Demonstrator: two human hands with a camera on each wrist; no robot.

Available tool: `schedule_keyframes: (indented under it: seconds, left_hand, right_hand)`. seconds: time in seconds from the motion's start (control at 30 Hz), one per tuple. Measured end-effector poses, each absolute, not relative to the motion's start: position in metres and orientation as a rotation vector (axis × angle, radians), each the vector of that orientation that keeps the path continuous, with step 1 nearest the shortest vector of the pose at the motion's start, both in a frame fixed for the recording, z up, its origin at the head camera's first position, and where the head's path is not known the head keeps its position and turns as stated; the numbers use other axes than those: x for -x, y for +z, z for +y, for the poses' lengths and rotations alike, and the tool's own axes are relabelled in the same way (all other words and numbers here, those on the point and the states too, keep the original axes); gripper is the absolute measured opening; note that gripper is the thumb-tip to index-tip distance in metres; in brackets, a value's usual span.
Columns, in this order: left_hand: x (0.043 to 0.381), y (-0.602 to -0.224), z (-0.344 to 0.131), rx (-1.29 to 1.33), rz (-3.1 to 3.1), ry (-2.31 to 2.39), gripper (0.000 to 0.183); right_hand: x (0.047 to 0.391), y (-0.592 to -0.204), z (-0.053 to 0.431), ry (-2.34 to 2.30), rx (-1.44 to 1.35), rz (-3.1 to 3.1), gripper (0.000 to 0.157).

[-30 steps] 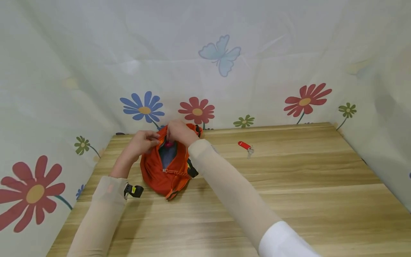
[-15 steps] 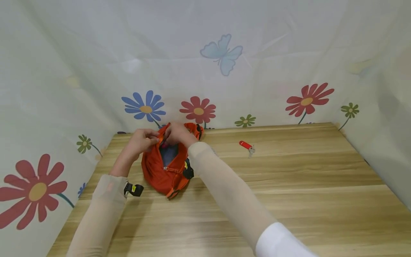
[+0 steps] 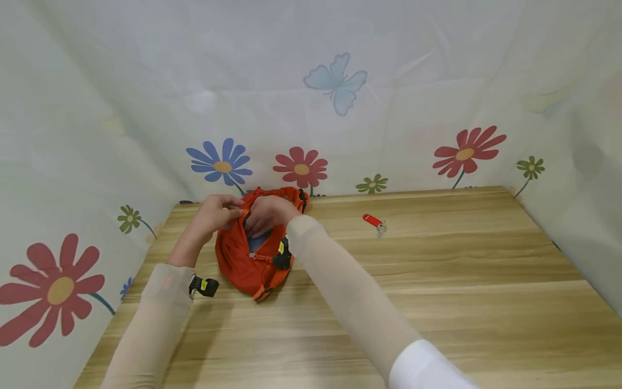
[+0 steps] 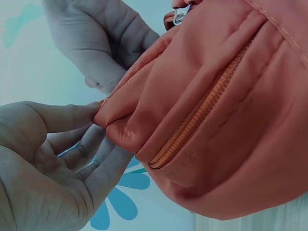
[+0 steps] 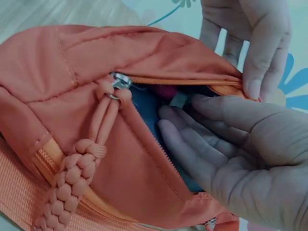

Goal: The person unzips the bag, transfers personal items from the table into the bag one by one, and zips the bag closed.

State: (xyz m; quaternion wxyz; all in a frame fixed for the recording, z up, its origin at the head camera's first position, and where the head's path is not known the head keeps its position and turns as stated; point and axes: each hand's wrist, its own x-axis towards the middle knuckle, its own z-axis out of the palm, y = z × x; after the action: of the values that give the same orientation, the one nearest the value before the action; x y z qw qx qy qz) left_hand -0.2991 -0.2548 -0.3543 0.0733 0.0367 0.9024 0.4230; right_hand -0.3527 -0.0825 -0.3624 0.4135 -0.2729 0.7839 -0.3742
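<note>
An orange-red fabric waist bag (image 3: 232,255) lies at the back left of the table, its main zip undone and a grey-blue lining showing. My left hand (image 3: 212,215) pinches the far-left edge of the opening between thumb and fingers. The fingers of my right hand (image 5: 240,139) reach into the bag, loosely extended. Just beyond their tips, a dark pink thing (image 5: 166,90) and a small pale strip (image 5: 179,99) show inside, partly hidden. At the end of the opening sits a metal zip slider (image 5: 121,81) with a braided orange cord pull (image 5: 70,180).
A red key tag (image 3: 372,220) with keys (image 3: 381,229) lies on the wood-grain table (image 3: 437,302), right of the bag. Black buckles (image 3: 282,256) are on the bag's right side. A flower-printed curtain (image 3: 398,108) hangs behind the table and along its sides.
My right hand has moved down into the bag's opening, its fingers now looser and more spread. The pink thing near its fingers has gone from the head view. My left hand keeps its pinch.
</note>
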Motion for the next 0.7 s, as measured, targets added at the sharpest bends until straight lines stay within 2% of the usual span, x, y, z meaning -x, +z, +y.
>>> schedule_keyframes:
  seconds: [0.07,0.13,0.37,0.7]
  left_hand:
    - [0.299,-0.353,-0.253,-0.128,2.707,1.275,0.03]
    - [0.298,-0.353,-0.252,-0.13,2.7,1.282,0.03]
    - [0.297,-0.355,-0.252,-0.116,2.684,1.316,0.029]
    - [0.294,-0.357,-0.257,-0.122,2.688,1.298,0.031]
  right_hand:
    - [0.35,-0.36,-0.083,-1.235,0.339,1.834,0.024]
    - [0.349,-0.356,-0.08,-1.2,0.334,1.879,0.022]
    - [0.35,-0.343,-0.041,-1.019,0.563,2.107,0.037]
    - [0.339,-0.351,0.055,-0.705,0.749,2.459,0.033]
